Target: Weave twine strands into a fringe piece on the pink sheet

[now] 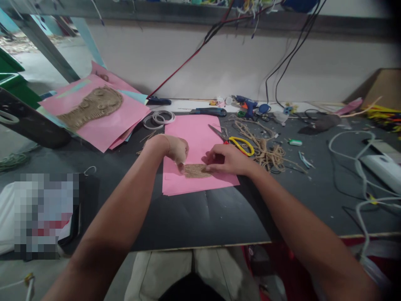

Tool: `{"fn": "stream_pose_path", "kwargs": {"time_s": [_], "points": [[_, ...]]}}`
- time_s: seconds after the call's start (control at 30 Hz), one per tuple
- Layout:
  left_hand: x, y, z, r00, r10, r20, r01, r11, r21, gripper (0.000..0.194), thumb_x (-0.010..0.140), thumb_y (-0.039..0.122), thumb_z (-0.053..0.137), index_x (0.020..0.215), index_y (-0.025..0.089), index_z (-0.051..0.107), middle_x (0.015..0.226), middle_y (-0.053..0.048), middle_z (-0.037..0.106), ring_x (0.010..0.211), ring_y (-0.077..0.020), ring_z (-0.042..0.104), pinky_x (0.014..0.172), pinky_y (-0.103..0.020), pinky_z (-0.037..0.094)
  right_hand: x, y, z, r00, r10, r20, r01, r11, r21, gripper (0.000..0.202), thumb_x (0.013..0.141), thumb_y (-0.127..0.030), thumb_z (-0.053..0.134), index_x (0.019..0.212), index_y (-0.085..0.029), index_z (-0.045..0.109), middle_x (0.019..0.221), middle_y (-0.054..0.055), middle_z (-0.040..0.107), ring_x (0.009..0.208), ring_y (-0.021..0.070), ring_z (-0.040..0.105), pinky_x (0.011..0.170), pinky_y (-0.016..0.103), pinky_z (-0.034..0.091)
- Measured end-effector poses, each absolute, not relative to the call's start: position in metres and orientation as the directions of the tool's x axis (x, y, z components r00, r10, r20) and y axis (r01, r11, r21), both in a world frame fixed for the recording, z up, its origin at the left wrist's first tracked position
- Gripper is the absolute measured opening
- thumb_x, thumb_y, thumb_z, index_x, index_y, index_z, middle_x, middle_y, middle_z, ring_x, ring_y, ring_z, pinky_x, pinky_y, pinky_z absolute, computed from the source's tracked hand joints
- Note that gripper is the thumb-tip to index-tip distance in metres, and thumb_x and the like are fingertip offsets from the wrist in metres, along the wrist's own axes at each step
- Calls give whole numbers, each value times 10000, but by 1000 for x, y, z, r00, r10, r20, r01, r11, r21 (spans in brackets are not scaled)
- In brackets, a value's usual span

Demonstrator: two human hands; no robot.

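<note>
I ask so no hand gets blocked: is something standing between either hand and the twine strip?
Nothing visible does. The left hand and right hand are at opposite ends of the twine strip, above the pink paper. The scissors lie farther back, outside both gaps.

Left hand (178,154) bends downward; right hand (226,159), near it, curls its fingers (216,150).

L hand (178,154): at twine patch (196,171), L end
R hand (224,159): same patch, R end
Pink sheet (196,133): under patch
Scissors (217,132): nr R hand (yellow hndls)
</note>
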State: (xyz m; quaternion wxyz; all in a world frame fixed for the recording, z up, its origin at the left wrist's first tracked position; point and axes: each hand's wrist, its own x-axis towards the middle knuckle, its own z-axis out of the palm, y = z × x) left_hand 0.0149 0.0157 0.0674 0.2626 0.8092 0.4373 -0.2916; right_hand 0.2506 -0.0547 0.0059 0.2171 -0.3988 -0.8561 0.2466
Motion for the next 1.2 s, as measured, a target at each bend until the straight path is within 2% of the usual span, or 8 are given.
{"fn": "stream_pose_path", "kwargs": {"time_s": [0.2,0.37,0.53,0.7,0.87,0.93,1.07,1.2], "points": [[24,10,70,403,574,-713,868,-487,99,741,436,547,858,1077,203,717,1095,-100,718,920,-311,653,762,-381,501,251,-53,7,-673,723,154,517,609,-601,408,731,-515,845,830,-203,601,822,16,615,773,173,550,691,306,421],[27,9,66,390,627,-675,880,-469,73,801,412,517,893,1136,233,704,1210,-137,695,958,-329,656,825,-400,495,256,-53,11,-654,752,81,506,514,-693,380,712,-459,864,843,-210,609,895,31,681,846,190,617,757,317,464],[26,8,67,404,633,-660,877,-474,81,717,434,481,894,1080,223,719,1215,-143,694,958,-329,655,820,-402,501,264,-52,12,-635,772,-4,489,398,-776,364,688,-414,872,871,-221,624,965,41,726,945,220,669,841,341,498],[23,7,71,406,617,-674,873,-479,87,673,425,481,895,1017,212,724,1154,-123,714,921,-302,653,764,-362,491,268,-50,12,-634,773,-25,478,366,-798,345,685,-398,865,866,-215,636,940,33,726,916,213,669,823,341,504],[0,18,75,507,557,-658,849,-455,269,494,530,522,826,915,228,733,930,-48,721,836,-239,621,695,-314,452,268,-50,13,-650,759,-32,443,345,-828,382,690,-438,863,911,-199,663,1022,61,744,985,226,678,873,347,506],[-17,24,79,516,600,-612,851,-444,282,392,582,496,789,857,221,734,851,-39,704,795,-214,605,679,-298,430,268,-50,12,-630,776,-27,458,344,-820,351,748,-449,819,947,-193,685,1040,73,752,955,219,686,848,341,509],[-49,31,88,380,771,-512,925,-329,191,287,634,440,719,813,216,737,798,-30,702,790,-207,616,682,-288,419,265,-51,11,-599,801,15,504,392,-770,271,883,-441,673,944,-180,710,958,74,756,825,188,670,736,315,489],[-71,37,86,174,849,-499,985,-147,93,308,596,417,717,825,213,743,852,-36,733,821,-211,643,698,-274,444,261,-52,10,-552,833,37,549,396,-736,285,899,-449,641,895,-172,705,880,72,742,751,176,640,669,306,462]]}}
